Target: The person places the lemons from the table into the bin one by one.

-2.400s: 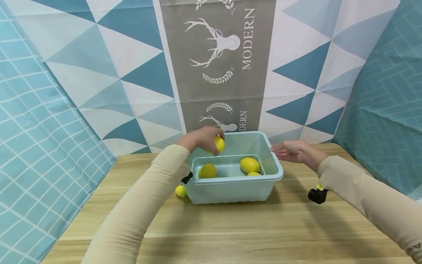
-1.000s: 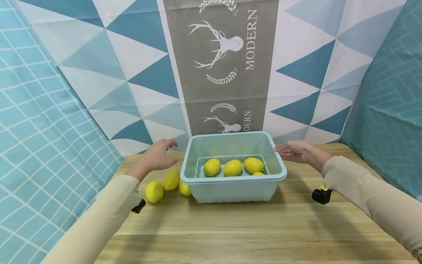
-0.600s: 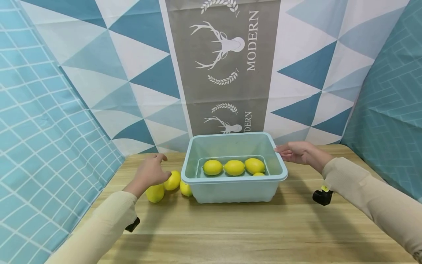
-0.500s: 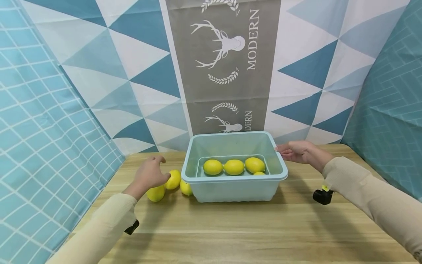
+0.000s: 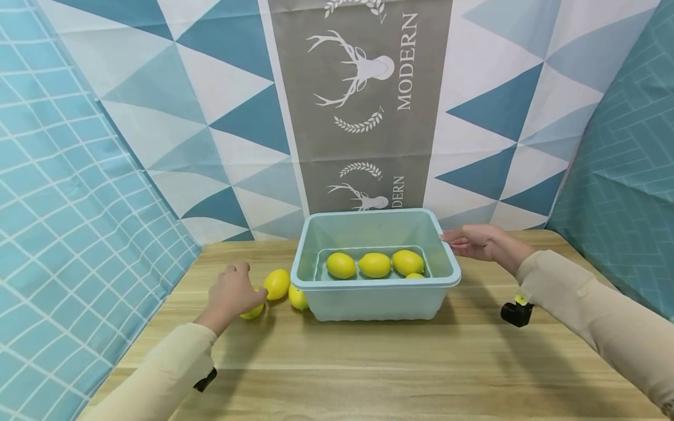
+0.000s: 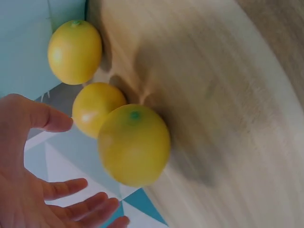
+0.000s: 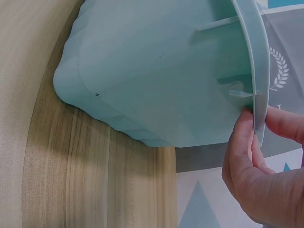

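My left hand [image 5: 230,295], fingers spread and holding nothing, hovers over the leftmost lemon [image 5: 254,311], which it partly hides in the head view. In the left wrist view that lemon [image 6: 134,145] lies just beyond the thumb and fingertips. Beside it rest a second lemon [image 5: 277,285] and a third lemon [image 5: 298,299], the last against the bin's left side. My right hand [image 5: 481,241] pinches the right rim of the pale blue plastic bin [image 5: 374,301], thumb on one side and fingers on the other in the right wrist view. Several lemons [image 5: 375,265] lie inside, one mostly hidden by the front wall.
All of this stands on a wooden table [image 5: 368,368]. A patterned cloth backdrop [image 5: 363,134] rises behind the bin, with a blue checked cloth [image 5: 68,234] at the left and a teal cloth [image 5: 626,146] at the right. A black wrist camera [image 5: 518,313] hangs under the right sleeve.
My left hand let go of a lemon in the bin, moved out left, and lowered over the leftmost lemon on the table. My right hand stays at the rim.
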Motion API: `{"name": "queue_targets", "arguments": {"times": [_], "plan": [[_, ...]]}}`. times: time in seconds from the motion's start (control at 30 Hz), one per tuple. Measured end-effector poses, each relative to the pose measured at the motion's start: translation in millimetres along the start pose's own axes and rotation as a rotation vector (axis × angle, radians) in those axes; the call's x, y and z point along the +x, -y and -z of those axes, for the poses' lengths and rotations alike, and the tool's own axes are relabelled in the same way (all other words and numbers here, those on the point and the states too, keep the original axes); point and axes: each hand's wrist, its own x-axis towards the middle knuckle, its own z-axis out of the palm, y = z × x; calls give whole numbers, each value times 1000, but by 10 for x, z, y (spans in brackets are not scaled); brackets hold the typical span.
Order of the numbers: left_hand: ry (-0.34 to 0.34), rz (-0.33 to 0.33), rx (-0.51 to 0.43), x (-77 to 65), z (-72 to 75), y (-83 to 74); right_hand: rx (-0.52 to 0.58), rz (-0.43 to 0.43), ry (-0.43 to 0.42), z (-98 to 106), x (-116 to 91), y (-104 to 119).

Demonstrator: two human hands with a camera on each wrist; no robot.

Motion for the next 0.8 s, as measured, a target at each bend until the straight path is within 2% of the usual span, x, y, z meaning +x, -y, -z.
{"name": "queue_targets", "arguments": {"times": [0.13,0.33,0.53,0.8], "plan": [[43,49,-24,-21,-63,46,-6,-15,-1,-13,-4,14],[62,87,-24,-53,-142,112,-10,-25,6,-42,-15,8],[82,61,-48,-28,-215,95,6,-32,14,21,-60,-43],[98,1,-69,-18,-204,123,-8,-14,34,-4,-39,-29]]}}
